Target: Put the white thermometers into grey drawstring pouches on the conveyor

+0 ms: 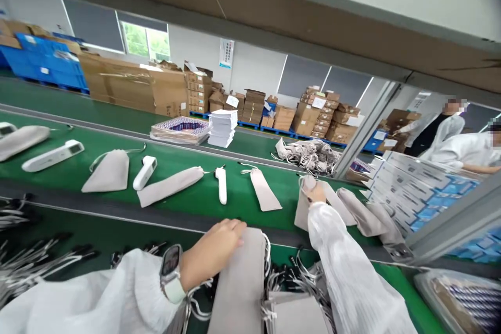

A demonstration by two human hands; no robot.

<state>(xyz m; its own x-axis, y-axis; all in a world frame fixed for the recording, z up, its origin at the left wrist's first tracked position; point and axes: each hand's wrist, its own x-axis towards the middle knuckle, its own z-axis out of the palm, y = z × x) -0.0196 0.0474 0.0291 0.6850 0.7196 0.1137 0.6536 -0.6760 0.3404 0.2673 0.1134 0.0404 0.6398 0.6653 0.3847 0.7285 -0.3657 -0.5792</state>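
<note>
In the head view, my left hand (217, 251), wearing a watch (171, 263), is closed over the upper left corner of a flat grey drawstring pouch (240, 289); the thumb is hidden. My right hand (318, 193) reaches to the green belt, its fingers curled on another grey pouch (302, 211). Left of it on the belt lie a narrow pouch (265, 190), a white handheld device (221, 186) and a long filled pouch (170, 186). More pouches (362, 212) overlap to its right. Below my right forearm sits a pile of flat pouches (295, 313) with cords.
A metal post (370, 128) stands beyond my right arm, and a shelf edge (250, 31) crosses overhead. Behind the belt are a white paper stack (222, 128), a tray (180, 138) and heaped pouches (311, 154). Blue-and-white boxes (422, 188) are at right, near two people (465, 146).
</note>
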